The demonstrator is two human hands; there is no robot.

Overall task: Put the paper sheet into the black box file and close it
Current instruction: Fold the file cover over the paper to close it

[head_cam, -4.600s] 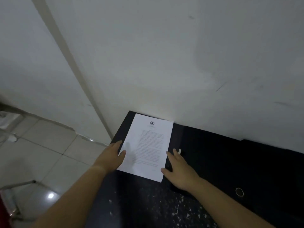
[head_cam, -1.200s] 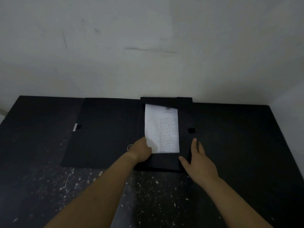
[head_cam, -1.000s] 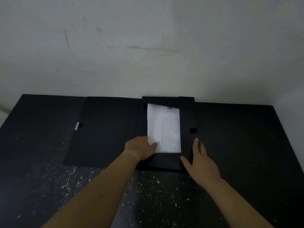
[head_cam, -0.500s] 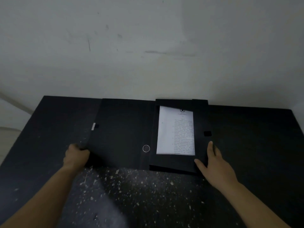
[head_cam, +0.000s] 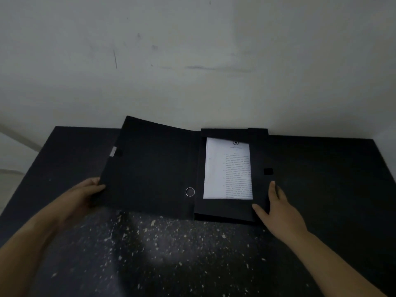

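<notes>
Left hand (head_cam: 85, 189) grips the near outer corner of the lid (head_cam: 150, 168) of the black box file (head_cam: 227, 207), fingers curled under the edge and thumb on top, and that edge stands raised off the dark speckled table (head_cam: 171, 254) while the hinge side, to the right of this hand, stays low. Right hand (head_cam: 276, 213) lies nearly flat and spread, holding nothing; its fingertips (head_cam: 272, 185) rest on the tray's right rim and its thumb touches the near right corner, pinning the box down. Just left of that hand the paper sheet (head_cam: 228, 168) lies inside the tray, face up, its edges within the walls as far as the dim light shows, so insertion looks done and closing is the step in hand.

To do it well, I judge the left hand should swing the lid in one smooth arc over the hinge towards the right hand, keeping hold of the corner until the cover is nearly down so it does not slap and lift the sheet. The right hand should keep pressing until the lid arrives, then slide out from the rim to avoid being trapped. The small tab (head_cam: 113, 151) on the lid's far outer edge seems meant to meet the dark patch (head_cam: 268, 171) just beyond the right fingertips; press there last
</notes>
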